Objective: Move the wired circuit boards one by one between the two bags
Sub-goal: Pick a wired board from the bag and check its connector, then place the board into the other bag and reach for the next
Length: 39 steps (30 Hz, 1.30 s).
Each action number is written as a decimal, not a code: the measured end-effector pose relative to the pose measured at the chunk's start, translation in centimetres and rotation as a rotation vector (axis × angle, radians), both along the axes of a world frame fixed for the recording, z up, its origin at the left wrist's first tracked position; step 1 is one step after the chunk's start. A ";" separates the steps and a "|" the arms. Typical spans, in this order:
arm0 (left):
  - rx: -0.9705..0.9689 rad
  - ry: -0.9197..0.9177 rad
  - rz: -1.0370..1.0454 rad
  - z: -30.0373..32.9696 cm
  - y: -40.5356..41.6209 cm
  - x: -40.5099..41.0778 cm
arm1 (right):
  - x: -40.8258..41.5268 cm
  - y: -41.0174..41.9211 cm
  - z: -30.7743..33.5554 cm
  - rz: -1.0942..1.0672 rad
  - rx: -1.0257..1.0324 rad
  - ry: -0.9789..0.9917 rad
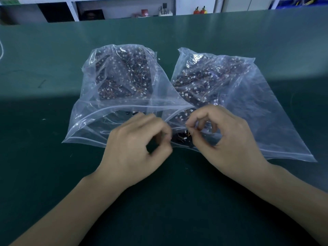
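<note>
— Where's the small dark wired circuit board?
— Centre frame, at the mouth of the right clear plastic bag; the right hand pinches its wires, the left hand pinches beside it.
— Count?
— Two bags; the left clear plastic bag touches its neighbour.
— Surroundings?
— Dark green desk; white shelving along the top.

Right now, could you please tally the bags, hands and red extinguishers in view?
Bags: 2, the left bag and the right bag, both full of wired boards too many to count.
Hands: 2, the left hand and the right hand.
Extinguishers: 2.
Total: 6
</note>
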State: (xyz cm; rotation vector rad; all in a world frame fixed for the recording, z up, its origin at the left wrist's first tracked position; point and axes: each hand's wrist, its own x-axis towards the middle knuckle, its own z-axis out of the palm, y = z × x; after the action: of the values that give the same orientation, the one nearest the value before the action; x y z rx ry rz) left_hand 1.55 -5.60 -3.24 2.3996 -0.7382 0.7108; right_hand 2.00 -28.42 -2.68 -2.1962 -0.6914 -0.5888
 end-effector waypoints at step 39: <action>0.029 -0.201 0.086 1.0 2.0 -0.4 | -0.2 -0.1 -0.1 0.020 -0.040 0.158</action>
State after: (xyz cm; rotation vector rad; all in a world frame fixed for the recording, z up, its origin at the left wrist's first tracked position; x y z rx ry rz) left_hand 1.18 -3.60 -2.28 2.4225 -0.7321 0.9939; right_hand 1.78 -28.51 -2.81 -2.2422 -0.6461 -0.3887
